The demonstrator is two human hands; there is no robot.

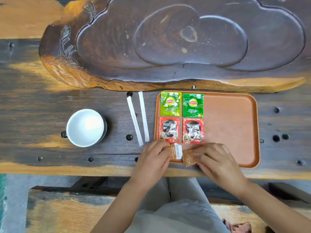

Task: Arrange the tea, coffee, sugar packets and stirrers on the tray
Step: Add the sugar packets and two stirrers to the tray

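Note:
An orange-brown tray lies on the wooden table. On its left part two green tea packets sit side by side. Two red coffee packets lie just below them. At the tray's near left edge my left hand grips a brown sugar packet. My right hand grips a second brown sugar packet beside it. Two white wrapped stirrers lie on the table left of the tray.
A white cup with a dark handle stands left of the stirrers. A large carved dark wooden tea board fills the far side of the table. The table's near edge runs just below my hands; my lap and a bench lie beneath.

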